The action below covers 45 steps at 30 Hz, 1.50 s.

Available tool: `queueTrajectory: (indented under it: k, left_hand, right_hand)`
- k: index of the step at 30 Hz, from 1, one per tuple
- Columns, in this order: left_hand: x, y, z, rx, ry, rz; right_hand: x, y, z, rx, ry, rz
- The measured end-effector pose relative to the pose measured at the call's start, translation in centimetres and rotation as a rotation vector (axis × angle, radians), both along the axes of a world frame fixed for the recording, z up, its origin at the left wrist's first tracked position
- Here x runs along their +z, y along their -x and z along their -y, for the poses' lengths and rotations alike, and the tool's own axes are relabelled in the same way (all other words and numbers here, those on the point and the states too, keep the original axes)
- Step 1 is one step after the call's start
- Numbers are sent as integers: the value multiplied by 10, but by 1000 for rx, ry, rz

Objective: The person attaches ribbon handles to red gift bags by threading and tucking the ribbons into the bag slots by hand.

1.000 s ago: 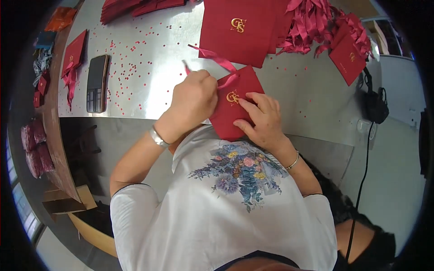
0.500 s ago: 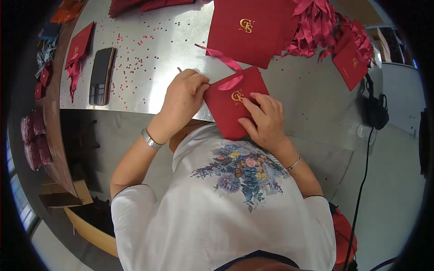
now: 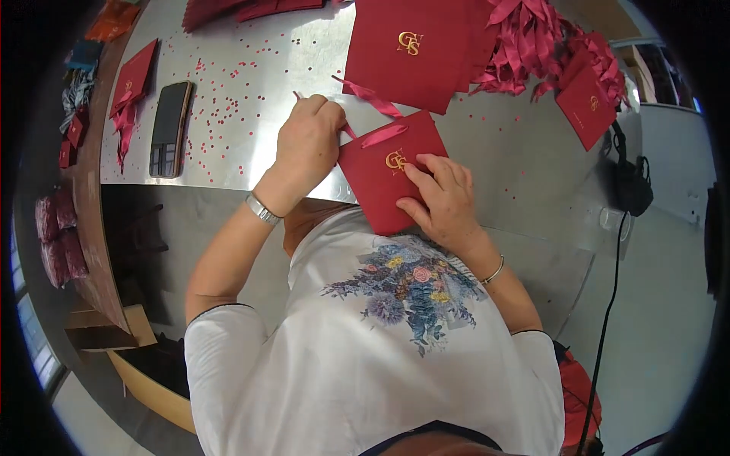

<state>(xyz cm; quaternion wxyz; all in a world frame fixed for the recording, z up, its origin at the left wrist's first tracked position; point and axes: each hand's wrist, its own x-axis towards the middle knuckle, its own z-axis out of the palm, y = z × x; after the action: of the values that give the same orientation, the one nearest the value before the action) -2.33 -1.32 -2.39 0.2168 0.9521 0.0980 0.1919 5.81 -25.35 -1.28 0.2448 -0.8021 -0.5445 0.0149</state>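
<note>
A small red paper gift bag [image 3: 374,182] with a gold emblem leans at the table's near edge, against my shirt. My right hand [image 3: 447,196] grips its right side, fingers over the front and thumb lower down. A pink-red satin ribbon [image 3: 384,136] runs across the bag's upper front, and one loose end lies beyond its top edge. At the upper left corner, my left hand [image 3: 308,144] is closed on the ribbon; a bit of it stretches to the bag and a tip pokes out past the knuckles. The left fingertips are partly hidden.
Flat red bags [image 3: 403,53] lie stacked just beyond. Bunched ribbons [image 3: 525,42] and a finished-looking bag [image 3: 589,110] are at the right. A phone [image 3: 170,129], another ribboned bag [image 3: 135,72] and scattered red dots cover the left. A black cable [image 3: 608,304] hangs at right.
My left hand has drawn slightly up and away from the bag, pulling the ribbon; the loop across the bag's front lies flatter. The right hand keeps its grip.
</note>
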Motion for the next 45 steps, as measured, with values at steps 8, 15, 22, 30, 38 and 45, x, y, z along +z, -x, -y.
queueTrajectory:
  k: [8,15,22,30,38,45]
  left_hand:
    - [9,-9,2,128,7,18]
    - [58,-28,29,36,-148,-40]
    - [38,-34,44,-30,178,-267]
    - [77,-27,24,-110,285,-370]
    - [132,-8,-1,-322,556,-47]
    - [89,-21,-26,-457,545,151]
  right_hand:
    - [5,-9,-6,11,-24,5]
    - [21,-17,-10,14,-13,-102]
    - [18,-122,-15,-355,-318,118]
    - [-7,-167,-22,-349,-17,335]
    - [37,-148,-7,-390,-434,298]
    - [84,-122,22,-545,-789,-302]
